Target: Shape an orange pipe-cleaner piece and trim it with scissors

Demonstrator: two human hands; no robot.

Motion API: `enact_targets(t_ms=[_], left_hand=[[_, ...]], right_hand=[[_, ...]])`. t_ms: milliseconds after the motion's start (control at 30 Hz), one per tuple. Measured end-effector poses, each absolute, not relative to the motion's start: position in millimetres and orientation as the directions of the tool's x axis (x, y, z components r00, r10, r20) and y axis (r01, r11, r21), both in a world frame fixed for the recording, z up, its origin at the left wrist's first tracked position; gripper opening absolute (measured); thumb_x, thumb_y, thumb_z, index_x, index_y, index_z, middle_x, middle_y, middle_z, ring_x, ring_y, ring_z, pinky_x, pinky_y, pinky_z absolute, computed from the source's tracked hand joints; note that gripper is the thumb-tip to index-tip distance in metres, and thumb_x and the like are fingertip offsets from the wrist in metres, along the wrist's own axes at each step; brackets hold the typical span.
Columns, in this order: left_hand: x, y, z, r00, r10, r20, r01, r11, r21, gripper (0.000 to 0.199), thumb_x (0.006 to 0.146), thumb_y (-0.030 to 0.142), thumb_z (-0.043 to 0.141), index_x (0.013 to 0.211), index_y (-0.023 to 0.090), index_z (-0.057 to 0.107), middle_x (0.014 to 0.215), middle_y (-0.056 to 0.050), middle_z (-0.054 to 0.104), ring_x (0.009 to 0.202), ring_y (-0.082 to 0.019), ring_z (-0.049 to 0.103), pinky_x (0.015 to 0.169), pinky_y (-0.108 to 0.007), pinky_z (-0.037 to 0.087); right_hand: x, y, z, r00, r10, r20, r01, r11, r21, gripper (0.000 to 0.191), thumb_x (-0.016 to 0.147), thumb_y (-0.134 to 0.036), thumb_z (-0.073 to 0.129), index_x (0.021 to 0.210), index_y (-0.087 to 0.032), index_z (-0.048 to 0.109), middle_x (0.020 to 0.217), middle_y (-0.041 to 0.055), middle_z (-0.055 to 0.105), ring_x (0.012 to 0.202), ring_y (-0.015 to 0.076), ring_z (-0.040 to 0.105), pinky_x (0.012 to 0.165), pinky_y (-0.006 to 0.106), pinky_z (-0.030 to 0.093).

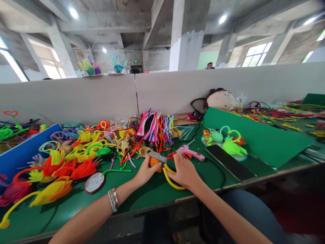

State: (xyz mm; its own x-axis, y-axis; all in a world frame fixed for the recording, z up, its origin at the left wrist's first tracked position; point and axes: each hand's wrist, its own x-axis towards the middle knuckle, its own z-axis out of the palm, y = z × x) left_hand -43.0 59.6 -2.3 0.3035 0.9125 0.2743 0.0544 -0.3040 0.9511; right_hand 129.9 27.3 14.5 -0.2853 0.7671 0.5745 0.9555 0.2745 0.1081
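Note:
Near the table's front edge, my left hand (146,173) is closed on a small orange fuzzy piece (154,163). My right hand (185,171) is closed round the red handles of a pair of scissors (157,156), whose grey blades point left across the top of the orange piece. A yellow pipe-cleaner stem (171,183) curves below, between my hands, and passes by my right fingers. Just behind my right hand lies a pink glue gun (191,153). My fingers hide part of the scissor handles and of the orange piece.
Fuzzy yellow and red flowers (83,168) cover the green table (122,198) at left, near a round white dish (94,182). Behind are bundled pipe cleaners (154,130). A black phone (230,162) and green board (254,139) are at right. A person's head (209,65) shows beyond the partition.

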Motion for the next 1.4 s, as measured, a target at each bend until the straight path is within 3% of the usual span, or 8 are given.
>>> enact_targets(t_ms=[400,800,1000,1400], left_hand=[[-44.8,58.0,-2.2,0.306,0.907,0.289,0.036,-0.314,0.949,0.039,0.072,0.033,0.056,0.104,0.015,0.043,0.101,-0.005,0.054,0.093,-0.016,0.051,0.087,-0.032,0.04],[-44.9,58.3,-1.8,0.31,0.897,0.314,-0.01,-0.327,0.945,0.037,0.071,0.031,0.057,0.103,0.016,0.045,0.099,-0.004,0.055,0.092,-0.016,0.052,0.086,-0.03,0.04],[-44.8,59.5,0.5,0.302,0.894,0.332,-0.028,-0.34,0.94,0.036,0.07,0.028,0.059,0.103,0.015,0.047,0.1,-0.005,0.056,0.093,-0.017,0.052,0.087,-0.03,0.04],[-44.8,59.4,0.5,0.3,0.887,0.35,-0.021,-0.361,0.932,0.034,0.071,0.024,0.058,0.102,0.015,0.048,0.099,-0.005,0.056,0.092,-0.017,0.053,0.087,-0.031,0.04]], right_hand=[[128.5,26.0,15.3,-0.286,0.788,0.545,0.957,0.262,0.123,0.036,0.075,-0.046,0.043,0.091,-0.014,0.042,0.091,0.0116,0.052,0.072,0.0205,0.055,0.058,0.029,0.04],[128.9,27.5,15.2,-0.299,0.787,0.54,0.953,0.272,0.131,0.037,0.075,-0.045,0.043,0.093,-0.013,0.04,0.097,0.0147,0.051,0.076,0.0218,0.055,0.057,0.028,0.04],[128.4,28.3,16.7,-0.297,0.808,0.509,0.955,0.269,0.13,0.035,0.074,-0.045,0.044,0.09,-0.013,0.041,0.09,0.0107,0.052,0.066,0.0189,0.055,0.053,0.027,0.038],[128.4,28.3,16.8,-0.304,0.812,0.498,0.951,0.288,0.11,0.033,0.076,-0.044,0.042,0.09,-0.015,0.04,0.087,0.0085,0.051,0.066,0.0178,0.054,0.051,0.026,0.035]])
